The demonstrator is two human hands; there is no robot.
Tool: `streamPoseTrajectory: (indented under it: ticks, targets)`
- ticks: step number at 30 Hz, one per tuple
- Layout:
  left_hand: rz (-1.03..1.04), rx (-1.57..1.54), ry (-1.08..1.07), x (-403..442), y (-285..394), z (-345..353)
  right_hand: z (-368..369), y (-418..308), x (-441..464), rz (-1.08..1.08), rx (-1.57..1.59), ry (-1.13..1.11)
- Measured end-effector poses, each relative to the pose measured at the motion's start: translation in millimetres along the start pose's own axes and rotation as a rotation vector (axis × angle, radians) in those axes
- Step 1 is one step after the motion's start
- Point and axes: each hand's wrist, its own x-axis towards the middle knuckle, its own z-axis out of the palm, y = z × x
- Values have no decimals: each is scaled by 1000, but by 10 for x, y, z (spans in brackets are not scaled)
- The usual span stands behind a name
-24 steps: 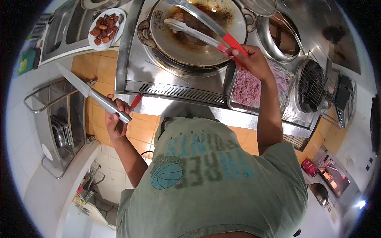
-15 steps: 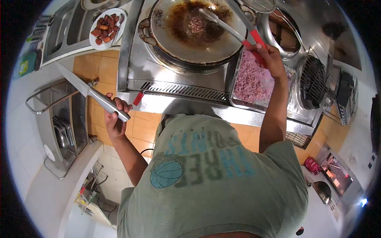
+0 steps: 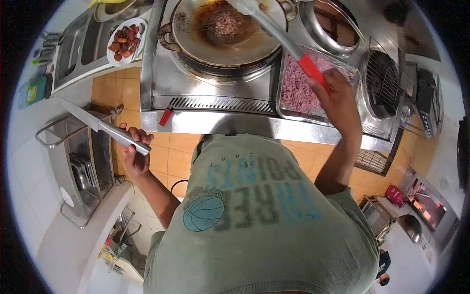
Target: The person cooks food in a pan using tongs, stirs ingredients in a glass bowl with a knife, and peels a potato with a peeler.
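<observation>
My left hand grips the metal handle of a large kitchen knife, its blade pointing up and left over the floor. In my right hand are red-handled tongs, reaching up and left over a big wok. The wok holds dark oil with a small heap of browned minced bits in it. Below the tongs' handles sits a tray of pinkish chopped food, partly behind my right hand.
A white plate of browned chunks stands by the sink at left. A red-handled item lies on the stove's front edge. Right of the tray are a wire rack and a round burner ring.
The tongs have swung upward and look more closed together, their tips nearer the top edge. My right hand has turned and lowered slightly. The knife is still held; the view has shifted a little.
</observation>
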Motion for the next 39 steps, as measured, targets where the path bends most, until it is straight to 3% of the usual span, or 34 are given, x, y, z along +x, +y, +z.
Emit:
streamPoseTrajectory:
  ticks: [9,12,18,24,30,33,39]
  targets:
    - [23,59,-54,-36,-38,31,629,419,311,233,168,-132]
    - [23,44,-59,-62,-46,96,713,420,445,129,20,-140]
    - [8,23,-64,-130,-44,97,955,646,638,140,216,-177]
    - [45,25,-45,-162,-27,13,865,144,776,150,338,-244]
    - [93,10,-80,-304,104,-149,495,43,656,-90,274,-34]
    - [103,29,-72,-371,151,-205,188,-43,328,56,113,-48]
    - [75,5,-74,-360,196,-320,457,116,214,145,284,-44]
